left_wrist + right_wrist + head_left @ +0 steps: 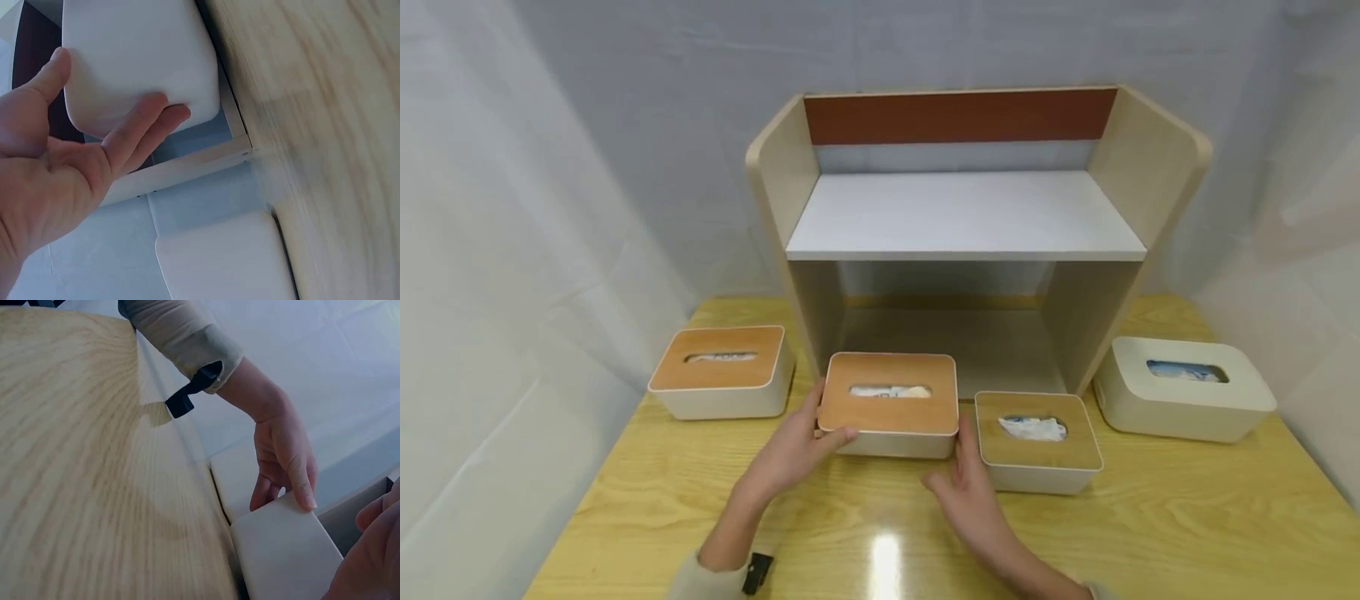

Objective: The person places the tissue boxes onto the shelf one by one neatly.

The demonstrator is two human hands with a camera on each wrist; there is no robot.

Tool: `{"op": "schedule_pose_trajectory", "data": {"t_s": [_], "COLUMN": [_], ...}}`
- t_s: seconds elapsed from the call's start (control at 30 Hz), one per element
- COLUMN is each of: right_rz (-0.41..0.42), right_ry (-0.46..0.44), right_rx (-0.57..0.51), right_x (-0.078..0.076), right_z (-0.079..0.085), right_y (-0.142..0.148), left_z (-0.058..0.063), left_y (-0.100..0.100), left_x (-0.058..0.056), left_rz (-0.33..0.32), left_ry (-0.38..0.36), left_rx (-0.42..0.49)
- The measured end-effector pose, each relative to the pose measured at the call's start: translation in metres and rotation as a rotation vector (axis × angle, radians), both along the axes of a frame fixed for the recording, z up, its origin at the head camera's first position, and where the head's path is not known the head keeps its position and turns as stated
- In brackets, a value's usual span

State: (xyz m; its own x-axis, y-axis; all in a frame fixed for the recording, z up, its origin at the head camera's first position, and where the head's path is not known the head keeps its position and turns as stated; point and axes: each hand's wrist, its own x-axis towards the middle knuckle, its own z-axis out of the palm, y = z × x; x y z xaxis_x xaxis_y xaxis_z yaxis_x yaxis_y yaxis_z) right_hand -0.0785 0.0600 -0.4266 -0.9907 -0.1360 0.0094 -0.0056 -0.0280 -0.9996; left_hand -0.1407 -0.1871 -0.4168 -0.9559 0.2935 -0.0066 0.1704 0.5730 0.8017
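Observation:
A tissue box (887, 414) with an orange-brown lid and white body is between my two hands, in front of the shelf's lower opening. My left hand (790, 450) grips its left front corner, thumb on the front and fingers along the side. In the right wrist view, the left hand (284, 450) pinches that corner of the white body. The fingers of my right hand (973, 504) lie straight against the box's right side, the thumb apart from it. Just right of them sits a smaller tissue box (1039, 446) with a browner lid. Whether the held box touches the table cannot be told.
A two-level shelf unit (966, 217) stands at the back of the wooden table (865, 533). Another orange-lidded tissue box (722, 375) is on the left; an all-cream tissue box (1183, 387) is on the right. Pale sheeting (625, 150) hangs behind and at both sides.

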Motion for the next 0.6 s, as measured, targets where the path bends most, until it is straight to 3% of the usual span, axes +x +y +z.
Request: {"op": "schedule_pose_trajectory", "data": {"t_s": [0.27,0.6], "right_rz": [-0.001,-0.003], "right_ry": [-0.004,-0.032], "right_rx": [-0.029,-0.008], "right_x": [-0.0085,-0.0081], "right_z": [0.0036,0.0045], "right_y": [0.0024,0.0070], "left_z": [0.0023,0.0039], "left_y": [0.0042,0.0078], "left_x": [-0.0006,0.0005], "left_rz": [0.103,0.108], "left_ry": [0.043,0.072], "left_rx": [0.009,0.057]}}
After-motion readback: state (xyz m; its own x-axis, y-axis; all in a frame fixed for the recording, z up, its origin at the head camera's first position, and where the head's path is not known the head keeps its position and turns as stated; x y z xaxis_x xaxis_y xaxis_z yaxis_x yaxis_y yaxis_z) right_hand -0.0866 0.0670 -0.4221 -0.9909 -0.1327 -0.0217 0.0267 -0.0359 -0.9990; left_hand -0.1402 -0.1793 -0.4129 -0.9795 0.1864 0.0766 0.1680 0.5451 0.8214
